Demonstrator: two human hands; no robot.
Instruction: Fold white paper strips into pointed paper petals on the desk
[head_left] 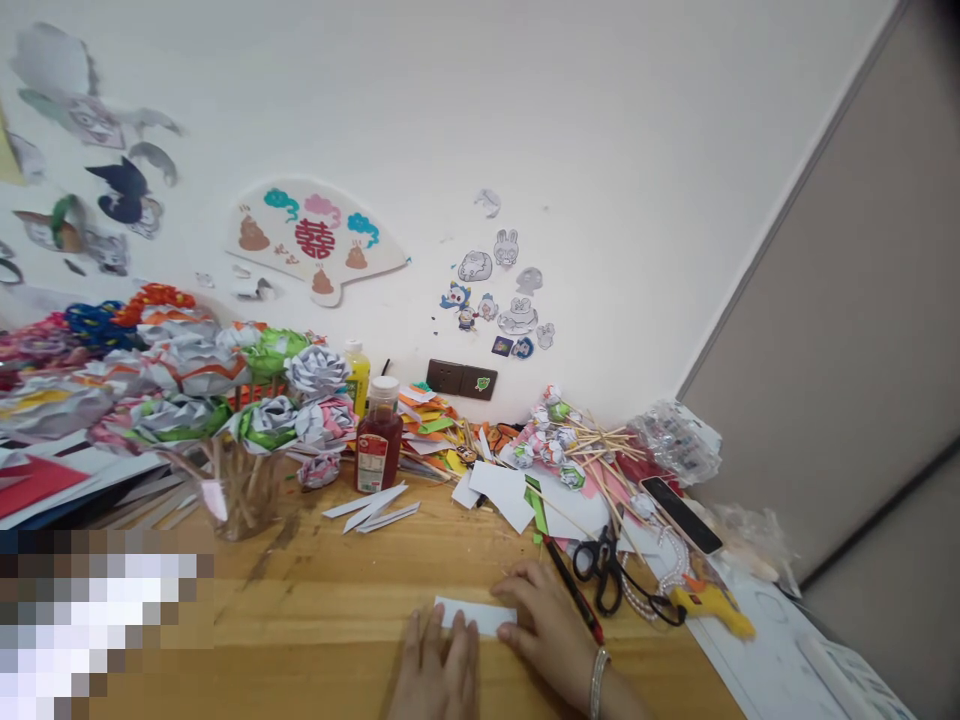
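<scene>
A small white paper strip (pixel 484 618) lies flat on the wooden table between my hands. My left hand (pixel 436 665) rests on its left part with the fingers stretched out flat, fingertips pressing the paper. My right hand (pixel 551 625), wearing a bracelet (pixel 598 683), is at the strip's right end. Its thumb touches the lower right corner, and the other fingers curve apart above the end. Close to the right hand lie a slim black and red pen-like tool (pixel 574 590) and black-handled scissors (pixel 600 568).
Left stands a glass jar (pixel 240 505) of paper flowers, beside a red-brown sauce bottle (pixel 379 440) and folded paper strips (pixel 371 508). Paper sheets (pixel 504 492) and flower sticks lie behind. A phone (pixel 681 514) and yellow glue gun (pixel 712 606) are at right. Pixelation covers the lower left.
</scene>
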